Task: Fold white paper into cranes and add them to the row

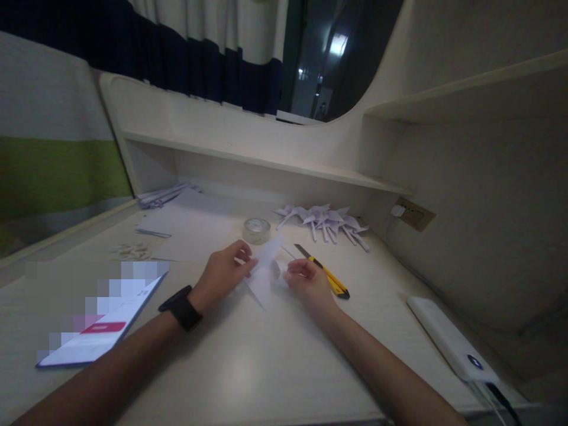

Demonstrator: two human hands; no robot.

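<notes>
Between my two hands, above the desk, is a white paper pinwheel (pixel 261 282) with pointed flaps, one of them curled over. My left hand (pixel 228 269), with a black watch on its wrist, pinches the paper's left side between thumb and fingers. On the other side, my right hand (pixel 310 283) is closed on the curled flap; its fingertips partly hide it. A yellow utility knife (pixel 335 283) with its blade out lies just beyond my right hand. Behind the paper stands a roll of clear tape (pixel 256 231).
Several finished paper pinwheels (pixel 328 219) lie at the back right. White sheets (pixel 190 216) and small white bits (pixel 131 251) are at the left. A lit tablet (pixel 110 325) lies near my left forearm, a white power bank (pixel 448 337) at the right. A shelf (pixel 248 157) overhangs the back.
</notes>
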